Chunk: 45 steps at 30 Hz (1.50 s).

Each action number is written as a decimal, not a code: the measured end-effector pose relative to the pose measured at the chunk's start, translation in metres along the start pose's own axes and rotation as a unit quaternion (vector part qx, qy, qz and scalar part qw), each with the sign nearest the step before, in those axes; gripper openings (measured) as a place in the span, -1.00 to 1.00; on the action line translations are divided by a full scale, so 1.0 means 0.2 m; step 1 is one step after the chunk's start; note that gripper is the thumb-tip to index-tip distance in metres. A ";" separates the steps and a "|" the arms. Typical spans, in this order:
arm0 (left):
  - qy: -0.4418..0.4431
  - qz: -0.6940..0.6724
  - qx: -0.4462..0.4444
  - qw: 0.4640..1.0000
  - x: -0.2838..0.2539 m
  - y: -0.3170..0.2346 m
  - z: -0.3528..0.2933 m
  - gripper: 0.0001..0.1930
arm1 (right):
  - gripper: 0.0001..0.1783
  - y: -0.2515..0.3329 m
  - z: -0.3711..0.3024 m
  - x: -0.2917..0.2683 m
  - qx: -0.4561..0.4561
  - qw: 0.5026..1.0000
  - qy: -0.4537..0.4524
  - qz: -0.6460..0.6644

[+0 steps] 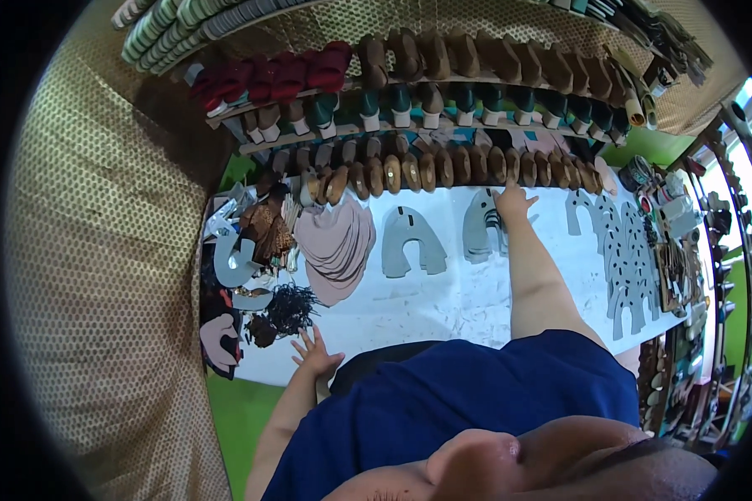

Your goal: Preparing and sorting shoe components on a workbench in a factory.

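My left hand (317, 355) is over the near edge of the white table, its fingers spread and nothing in them. It is nearest a heap of thin black strips (292, 309). My right hand (515, 203) reaches to the far side, fingers apart, beside a stack of grey U-shaped shoe-upper pieces (478, 230). Just beyond its fingertips runs a row of brown shoe lasts (444, 167). Whether the fingertips touch the stack or a last, I cannot tell. Another stack of grey U-shaped pieces (411, 245) with dark slots lies farther left.
Pinkish-beige cut pieces (336, 250) fan out at the left, near a brown patterned bundle (267, 224). Slotted grey pieces (628, 259) overlap at the right, bordered by assorted supplies (681, 242). Behind, shelves hold red shoes (284, 75) and more lasts (493, 58).
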<state>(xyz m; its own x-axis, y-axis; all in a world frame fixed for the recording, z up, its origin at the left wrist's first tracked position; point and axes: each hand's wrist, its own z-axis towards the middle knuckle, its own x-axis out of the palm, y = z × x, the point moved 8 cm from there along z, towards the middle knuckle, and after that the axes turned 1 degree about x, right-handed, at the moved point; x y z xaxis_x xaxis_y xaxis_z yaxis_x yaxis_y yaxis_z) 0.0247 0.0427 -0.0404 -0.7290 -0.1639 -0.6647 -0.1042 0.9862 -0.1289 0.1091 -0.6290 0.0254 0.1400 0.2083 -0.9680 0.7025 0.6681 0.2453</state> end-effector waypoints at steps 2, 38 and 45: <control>-0.026 0.032 -0.005 0.999 -0.07 -0.05 -0.04 0.34 | -0.34 0.00 -0.07 -0.05 0.052 0.989 -0.132 0.034; -0.028 0.028 0.021 0.999 -0.07 -0.02 -0.05 0.25 | -0.75 0.75 -1.08 -0.12 -0.414 0.896 0.102 0.125; -0.067 0.006 0.054 0.996 -0.04 0.00 -0.04 0.24 | -0.86 0.69 -1.31 -0.53 -0.515 0.826 0.095 0.209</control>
<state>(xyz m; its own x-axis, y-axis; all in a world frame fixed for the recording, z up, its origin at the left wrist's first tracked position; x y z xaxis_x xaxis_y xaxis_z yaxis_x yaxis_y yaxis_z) 0.0254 0.0438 -0.0293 -0.6316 -0.1611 -0.7584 -0.0166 0.9808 -0.1945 0.0088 -0.3720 0.1760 0.0387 0.6168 -0.7862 -0.3591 0.7428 0.5651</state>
